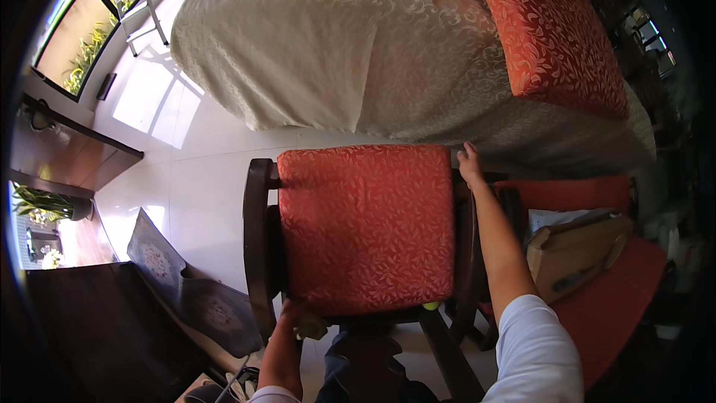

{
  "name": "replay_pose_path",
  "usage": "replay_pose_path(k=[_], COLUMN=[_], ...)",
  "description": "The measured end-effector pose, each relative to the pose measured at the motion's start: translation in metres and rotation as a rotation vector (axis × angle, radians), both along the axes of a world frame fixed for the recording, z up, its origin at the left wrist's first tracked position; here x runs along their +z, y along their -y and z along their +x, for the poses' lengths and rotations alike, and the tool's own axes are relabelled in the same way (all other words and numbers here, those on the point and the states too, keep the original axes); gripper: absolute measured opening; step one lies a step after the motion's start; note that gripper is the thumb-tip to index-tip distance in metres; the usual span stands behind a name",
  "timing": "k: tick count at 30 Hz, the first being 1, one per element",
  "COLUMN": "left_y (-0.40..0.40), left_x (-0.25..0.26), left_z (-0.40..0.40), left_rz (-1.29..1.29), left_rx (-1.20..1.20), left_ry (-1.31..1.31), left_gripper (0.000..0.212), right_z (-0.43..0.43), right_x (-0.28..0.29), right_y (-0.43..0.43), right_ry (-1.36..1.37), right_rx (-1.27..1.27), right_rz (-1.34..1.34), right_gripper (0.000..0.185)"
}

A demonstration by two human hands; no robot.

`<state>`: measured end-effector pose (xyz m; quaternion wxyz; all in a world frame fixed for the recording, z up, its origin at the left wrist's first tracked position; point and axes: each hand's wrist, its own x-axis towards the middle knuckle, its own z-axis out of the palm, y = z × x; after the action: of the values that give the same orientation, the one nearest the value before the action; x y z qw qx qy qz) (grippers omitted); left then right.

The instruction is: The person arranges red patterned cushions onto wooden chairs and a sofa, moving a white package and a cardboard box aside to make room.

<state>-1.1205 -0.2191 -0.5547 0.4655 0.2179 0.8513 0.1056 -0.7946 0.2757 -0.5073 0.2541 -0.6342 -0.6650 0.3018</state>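
A red leaf-patterned seat cushion (366, 229) lies before me, between the dark wooden arms of a chair (258, 246). My left hand (289, 313) is at the cushion's near left corner, its fingers mostly hidden. Right beside it is a small yellowish object (311, 327), too blurred to name; whether I hold it is unclear. Over by the far right corner, my right hand (471, 165) is above the chair's right arm with fingers apart and nothing visible in it. A yellow-green ball-like thing (430, 306) peeks out under the cushion's near edge.
Beyond the chair stands a table draped with a beige patterned cloth (313, 56), bearing another red cushion (559, 39). At right, a cardboard box (582, 252) sits on a red seat (609, 291). A floral mat (184, 285), dark furniture (100, 324) and a metal ladder (140, 0) are leftward.
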Motion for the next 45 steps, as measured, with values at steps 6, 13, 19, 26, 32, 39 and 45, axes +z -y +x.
replay_pose_path(k=[6, 13, 19, 26, 32, 39, 45], left_y=[0.043, 0.02, 0.03, -0.008, -0.064, -0.037, 0.025], left_x=[-0.04, 0.024, 0.098, 0.235, 0.394, 0.534, 0.588], left_z=[-0.012, -0.006, -0.01, 0.028, 0.03, 0.025, 0.046], left_rz=[0.282, 0.184, -0.026, 0.17, 0.566, 0.638, 0.52], left_rx=[0.235, 0.06, -0.389, -0.427, -0.139, -0.01, -0.318], left_ry=[0.253, 0.304, 0.04, -0.221, 0.069, 0.116, -0.293], left_gripper=[0.054, 0.042, 0.06, 0.045, 0.038, 0.019, 0.018], right_z=[-0.008, -0.144, -0.309, -0.187, -0.006, -0.049, -0.105], right_x=[0.059, 0.159, 0.335, 0.26, 0.182, 0.265, 0.3], right_y=[0.04, 0.138, 0.335, 0.413, 0.427, 0.48, 0.475], right_ry=[-0.236, -0.859, -0.246, -0.43, -0.229, -1.452, -2.063], right_rx=[0.089, -0.4, 1.545, 0.744, -0.302, -0.651, -0.235], right_rz=[0.118, 0.001, -0.18, 0.155, -0.35, -1.706, -1.368], right_gripper=[0.028, 0.033, 0.05, 0.042, 0.056, 0.093, 0.068])
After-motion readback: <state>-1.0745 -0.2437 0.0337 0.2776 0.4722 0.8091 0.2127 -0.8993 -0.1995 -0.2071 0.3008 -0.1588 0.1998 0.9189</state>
